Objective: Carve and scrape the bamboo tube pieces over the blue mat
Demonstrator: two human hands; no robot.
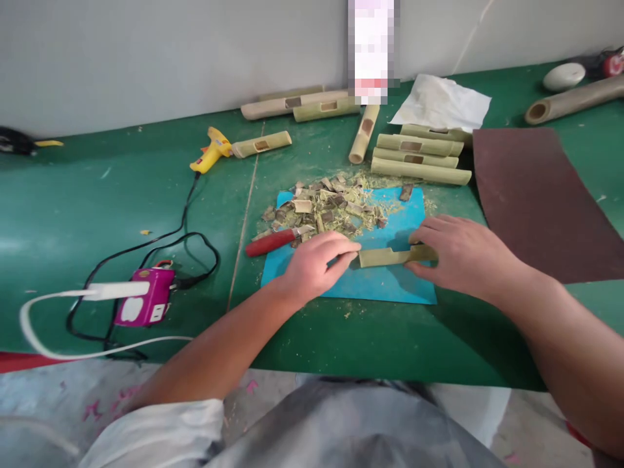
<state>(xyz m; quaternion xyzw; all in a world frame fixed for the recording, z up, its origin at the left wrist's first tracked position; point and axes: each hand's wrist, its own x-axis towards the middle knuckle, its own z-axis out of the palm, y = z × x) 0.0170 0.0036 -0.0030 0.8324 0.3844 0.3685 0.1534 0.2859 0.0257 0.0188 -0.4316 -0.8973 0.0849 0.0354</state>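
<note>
Above a blue mat (pixel 385 289) is a split bamboo piece (pixel 377 258) with a notch cut into its upper edge. My right hand (pixel 458 250) grips its right end between thumb and fingers, hiding that end. My left hand (pixel 322 260) has thumb and fingertips pinched at the left end. A red-handled knife (pixel 273 242) lies left of my left hand, its blade towards the shavings. Bamboo chips and shavings (pixel 336 205) are heaped on the back of the mat.
Bamboo tubes with cut windows (pixel 414 159) lie at the back right, near a white paper (pixel 441 104) and a brown sheet (pixel 541 208). A yellow glue gun (pixel 212 151) touches another tube (pixel 263 144). Cables run to a purple power adapter (pixel 146 298) on the left.
</note>
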